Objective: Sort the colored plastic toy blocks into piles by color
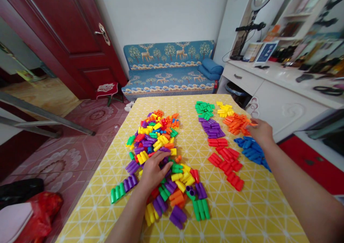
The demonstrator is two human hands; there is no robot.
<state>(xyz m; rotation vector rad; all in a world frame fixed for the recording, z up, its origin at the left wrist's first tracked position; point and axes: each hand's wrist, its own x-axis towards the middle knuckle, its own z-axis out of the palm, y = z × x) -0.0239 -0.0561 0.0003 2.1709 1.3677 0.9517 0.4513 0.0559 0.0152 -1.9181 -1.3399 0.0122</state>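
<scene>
A mixed heap of short plastic tube pieces (162, 139) in several colours, many joined side by side, lies on the table. My left hand (154, 171) rests over the heap's near half, palm down, its thumb apart from the fingers; the fingertips are partly hidden, and I see nothing held. At the right, my right hand (260, 132) is at the edge of the orange pile (236, 124), fingers closed around an orange piece (252, 124). Below that hand are the blue pieces (251, 149). Also grouped by colour are green (204, 109), yellow (225, 109), purple (211, 128) and red pieces (228, 160).
The table has a yellow patterned cloth (88, 214). Behind it stands a blue sofa (169, 80). A white cabinet (290, 89) borders the right side. At the left are a dark red door (67, 31), a small stool (107, 89) and a red bag (44, 214) on the floor.
</scene>
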